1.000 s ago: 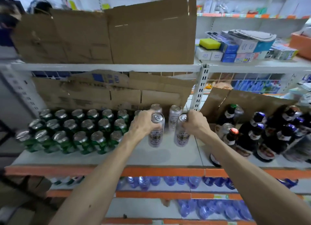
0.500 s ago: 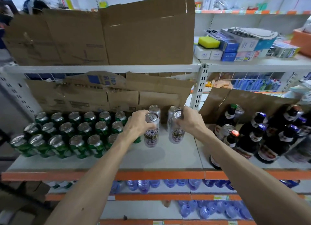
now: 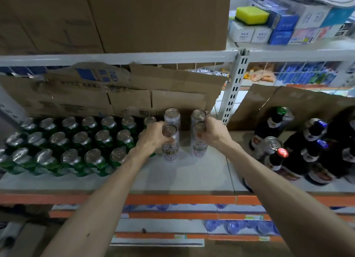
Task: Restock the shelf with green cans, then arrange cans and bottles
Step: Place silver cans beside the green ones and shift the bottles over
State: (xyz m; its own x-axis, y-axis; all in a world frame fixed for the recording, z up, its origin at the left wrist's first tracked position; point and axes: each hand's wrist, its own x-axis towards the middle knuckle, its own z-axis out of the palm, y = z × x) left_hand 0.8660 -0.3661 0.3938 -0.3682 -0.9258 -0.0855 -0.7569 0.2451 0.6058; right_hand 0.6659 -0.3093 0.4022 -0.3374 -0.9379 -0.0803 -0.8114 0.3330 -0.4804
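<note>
Left grip (image 3: pixel 151 137) clasps one silver can (image 3: pixel 170 151) and right grip (image 3: pixel 215 134) a second silver can (image 3: pixel 199 148), both between the grips; seat them upright, aligned before the rear cans (image 3: pixel 172 114), beside green cans (image 3: pixel 76 147) left of the left grip.

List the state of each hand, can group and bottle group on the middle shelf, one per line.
left hand, grips the left front silver can near its top.
right hand, grips the right front silver can near its top.
rear silver cans, upright, unopened.
green cans, upright in rows, unopened.
dark bottles, upright, capped.
</note>
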